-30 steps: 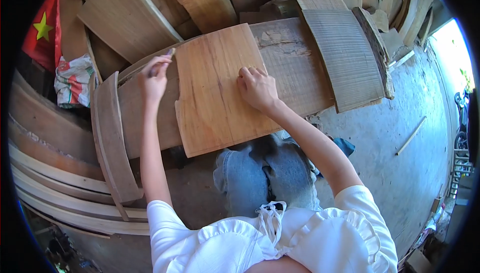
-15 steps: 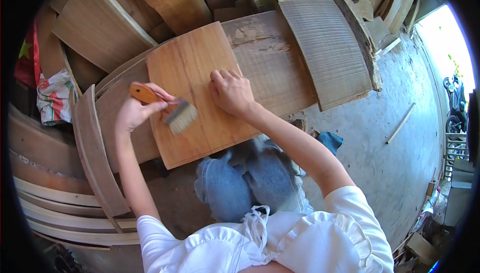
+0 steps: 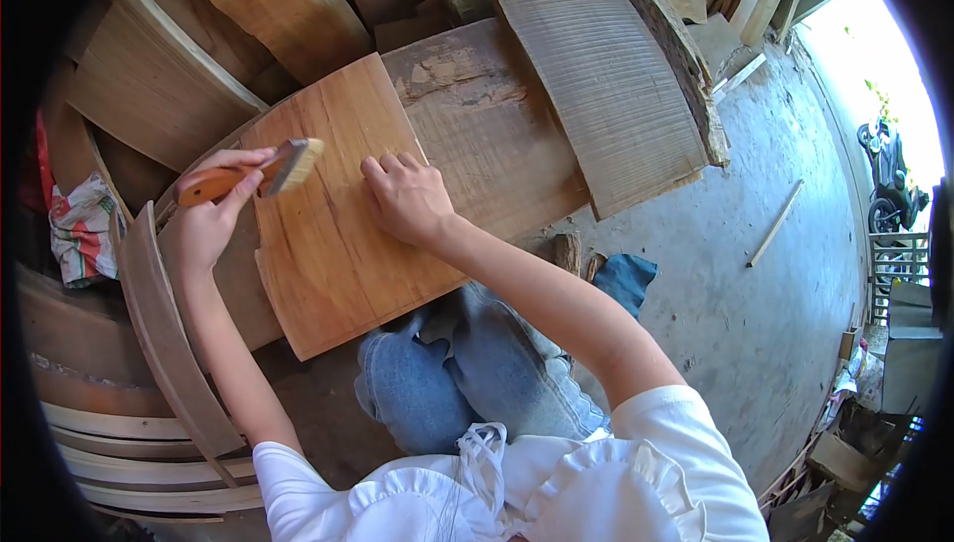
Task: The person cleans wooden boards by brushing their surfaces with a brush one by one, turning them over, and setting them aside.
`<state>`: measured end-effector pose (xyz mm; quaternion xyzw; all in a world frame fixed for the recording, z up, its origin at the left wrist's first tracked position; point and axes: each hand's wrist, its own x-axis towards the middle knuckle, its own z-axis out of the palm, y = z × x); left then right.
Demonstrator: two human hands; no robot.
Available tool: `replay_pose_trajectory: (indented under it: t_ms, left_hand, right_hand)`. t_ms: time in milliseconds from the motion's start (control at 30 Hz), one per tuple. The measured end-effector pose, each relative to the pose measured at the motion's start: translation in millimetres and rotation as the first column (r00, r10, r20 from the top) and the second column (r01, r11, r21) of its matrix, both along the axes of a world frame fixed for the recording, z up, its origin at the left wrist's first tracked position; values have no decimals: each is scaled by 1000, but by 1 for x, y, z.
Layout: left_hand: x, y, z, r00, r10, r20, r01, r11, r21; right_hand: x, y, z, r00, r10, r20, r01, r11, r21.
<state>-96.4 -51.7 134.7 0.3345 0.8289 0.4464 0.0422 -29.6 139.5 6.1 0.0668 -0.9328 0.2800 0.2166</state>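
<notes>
A reddish-brown wooden board (image 3: 328, 274) lies in front of me with its near edge by my knees. My left hand (image 3: 211, 219) grips a flat paintbrush (image 3: 288, 166) by its orange wooden handle. The brush's pale bristles point right, over the board's left half; whether they touch it I cannot tell. On the board's right half rests my right hand (image 3: 409, 196), back up and fingers curled under. What is beneath those fingers, if anything, is hidden.
Beneath the board runs a wider brown plank (image 3: 487, 135), with a ridged grey-brown board (image 3: 606, 95) on its right end. Wooden slabs (image 3: 268, 5) lean at the back. A curved plank (image 3: 179, 333) stands at left. A thin stick (image 3: 775, 224) and dark teal cloth (image 3: 624, 282) lie on the concrete floor.
My left hand has swung the paintbrush up toward the board's far left side, its bristles turning from pointing down to pointing right. My right hand stays on the board. The view has shifted slightly.
</notes>
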Motion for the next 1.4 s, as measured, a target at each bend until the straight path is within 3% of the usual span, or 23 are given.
replay_pose_trajectory:
  t_ms: [233, 300, 367, 433, 533, 733, 833, 900, 933, 967, 1000, 1033, 1167, 1233, 1333, 1400]
  left_hand:
    - [13, -14, 0, 983, -79, 168, 78, 997, 9]
    - [7, -23, -5, 831, -345, 435, 264, 935, 237]
    - [2, -21, -9, 668, -459, 586, 429, 881, 200]
    - [5, -11, -23, 548, -425, 720, 516, 850, 109]
    - [-1, -4, -35, 568, -277, 775, 471, 881, -30]
    - [-44, -18, -26, 712, -96, 696, 269, 952, -144]
    - [-66, -24, -15, 799, 134, 585, 45, 958, -282]
    - [-84, -29, -16, 838, 236, 492, -133, 963, -236]
    - [-105, -41, -33, 884, 253, 392, -234, 967, -97]
    - [-126, -50, -48, 941, 326, 95, -317, 943, -99]
    - [-129, -45, -46, 903, 375, -210, -397, 915, -75]
    - [-118, -39, -43, 808, 489, -328, -552, 823, -132]
    - [-104, -39, -68, 920, 315, -233, -287, 947, 145]
    - [-56, -15, -58, 957, 237, -165, -218, 968, 126]
    - [-5, -6, -60, 961, 56, -272, -26, 993, 116]
    - [22, -1, -54, 990, -21, -140, 35, 995, 95]
  right_hand:
    - [1, 1, 1, 1000, 14, 20, -14, 1000, 6]
    - [0, 1, 1, 1000, 6, 30, -6, 1000, 10]
    - [0, 1, 1, 1000, 14, 25, -13, 1000, -20]
    - [0, 1, 1, 1000, -4, 4, 4, 1000, 0]
    - [-1, 1, 0, 1000, -6, -8, 6, 1000, -4]
    - [0, 1, 2, 1000, -8, 13, 8, 1000, -18]
    - [0, 1, 2, 1000, -7, 19, 7, 1000, -25]
    - [0, 2, 2, 1000, -5, 26, 6, 1000, -25]
    - [0, 2, 3, 999, -8, 34, 9, 1000, -23]
    - [0, 1, 3, 999, -10, 41, 11, 1000, -22]
    - [1, 1, 3, 999, -7, 38, 7, 1000, -21]
    - [1, 1, 3, 999, -7, 40, 8, 1000, -21]
    - [0, 2, 2, 999, -9, 38, 9, 1000, -18]
    - [0, 2, 2, 999, -7, 42, 8, 1000, -15]
    - [0, 3, 3, 999, 4, 50, -2, 1000, -31]
    - [0, 2, 4, 999, 10, 45, -8, 999, -52]
